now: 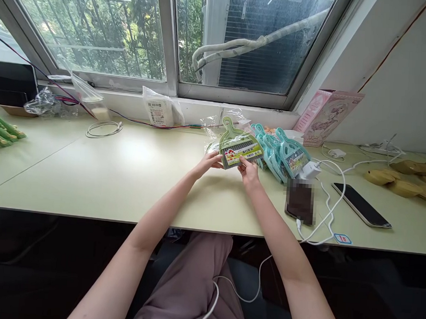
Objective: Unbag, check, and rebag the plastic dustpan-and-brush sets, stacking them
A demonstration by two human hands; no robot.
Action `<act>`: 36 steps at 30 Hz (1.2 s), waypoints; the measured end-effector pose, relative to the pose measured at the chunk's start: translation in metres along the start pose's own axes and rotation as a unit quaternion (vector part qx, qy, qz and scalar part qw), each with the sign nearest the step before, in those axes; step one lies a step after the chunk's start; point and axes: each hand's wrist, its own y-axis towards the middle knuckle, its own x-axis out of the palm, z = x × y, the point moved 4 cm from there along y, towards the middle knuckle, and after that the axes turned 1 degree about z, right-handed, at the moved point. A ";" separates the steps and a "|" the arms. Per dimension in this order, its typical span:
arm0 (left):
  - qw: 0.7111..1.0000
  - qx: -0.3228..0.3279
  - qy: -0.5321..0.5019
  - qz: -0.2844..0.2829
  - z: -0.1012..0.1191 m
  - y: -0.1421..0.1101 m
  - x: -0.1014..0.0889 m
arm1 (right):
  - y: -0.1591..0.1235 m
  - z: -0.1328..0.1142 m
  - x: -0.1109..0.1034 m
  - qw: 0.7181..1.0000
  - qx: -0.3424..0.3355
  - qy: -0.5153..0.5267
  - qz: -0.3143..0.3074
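Both my hands hold a small green dustpan-and-brush set [238, 149], tilted up above the table, with a yellow printed label across its front. My left hand [209, 164] grips its lower left edge, fingers partly behind it. At the lower right, my right hand [248, 173] pinches the label's bottom edge with the thumb in front. Clear plastic film shows around the set's handle. Just to the right lies a pile of teal dustpan-and-brush sets [280, 154], also in clear wrapping. Part of the pile is hidden behind the green set.
On the right of the table [132, 174] are a charger [309, 170] with white cables, a blurred-out phone [300, 203], a dark phone [361, 205] and a pink box [327, 117]. A white packet [160, 109] stands by the window. Green stalk-like items [1, 133] lie far left.
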 end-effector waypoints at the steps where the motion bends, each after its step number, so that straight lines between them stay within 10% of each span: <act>1: 1.000 0.003 0.009 0.008 0.000 0.000 0.000 | 0.000 0.000 0.000 1.000 -0.005 0.003 0.002; 14: 0.986 0.028 0.141 0.078 -0.005 0.006 -0.008 | -0.006 -0.006 0.001 0.999 -0.032 -0.012 0.028; 19: 0.901 0.078 0.421 0.073 0.002 -0.005 0.011 | -0.009 -0.007 -0.001 0.997 -0.036 0.011 0.063; 25: 0.839 0.136 0.513 0.120 0.023 -0.017 0.011 | -0.006 -0.010 -0.003 0.998 -0.020 0.028 0.059; 30: 0.888 0.083 0.323 0.315 0.026 -0.018 -0.047 | -0.001 -0.014 0.000 0.998 -0.046 -0.035 -0.017; 36: 0.963 0.032 -0.111 0.245 0.009 0.001 -0.077 | -0.015 0.000 0.023 0.963 -0.018 -0.154 -0.219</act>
